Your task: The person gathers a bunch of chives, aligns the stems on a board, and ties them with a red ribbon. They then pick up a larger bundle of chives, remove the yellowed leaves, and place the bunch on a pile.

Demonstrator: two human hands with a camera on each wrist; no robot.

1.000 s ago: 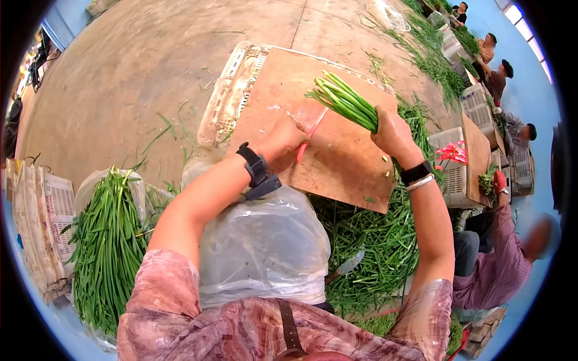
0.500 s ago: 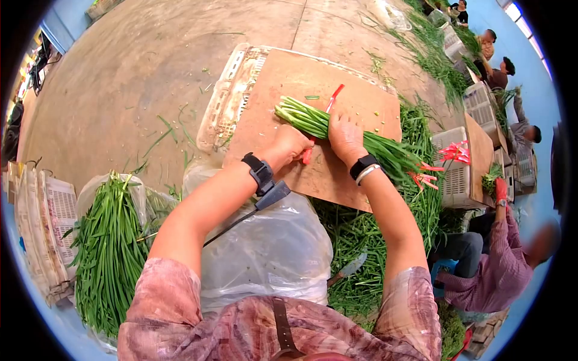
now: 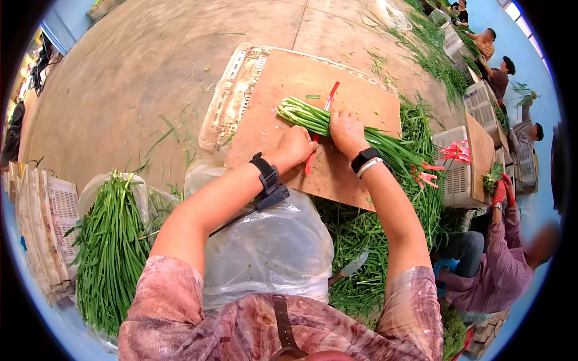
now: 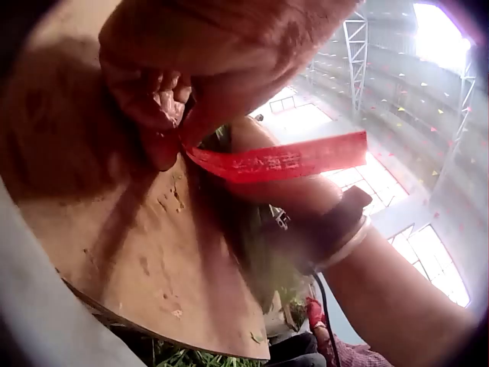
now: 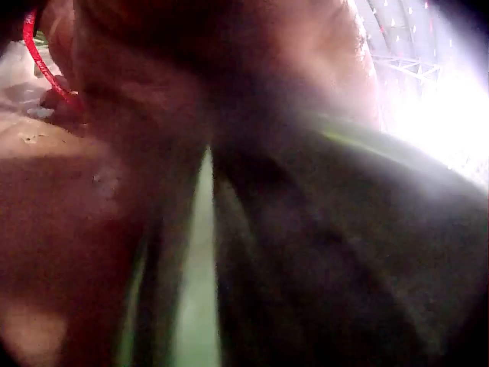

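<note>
A bundle of green chives (image 3: 304, 117) lies across the brown board (image 3: 262, 111), pale cut ends to the left and leaves trailing over the right edge. My right hand (image 3: 347, 133) grips it around the middle; in the right wrist view leaves (image 5: 200, 267) pass close under the palm, blurred. A red printed tape (image 4: 306, 157) runs beneath the bundle, its far end (image 3: 335, 89) sticking out beyond the stalks. On the near side my left hand (image 3: 296, 146) pinches the tape between thumb and fingers, just above the board.
The board rests on an upturned white crate (image 3: 220, 108). More red tapes (image 3: 426, 175) lie at its right edge, above loose chives (image 3: 373, 259). A large chive heap (image 3: 105, 253) stands left. Clear plastic (image 3: 265, 246) covers my lap; a person in red gloves (image 3: 494, 265) sits right.
My right hand has brought the bundle down from above the board and laid it over the tape. The left hand keeps its hold near the tape's close end, shifting slightly.
</note>
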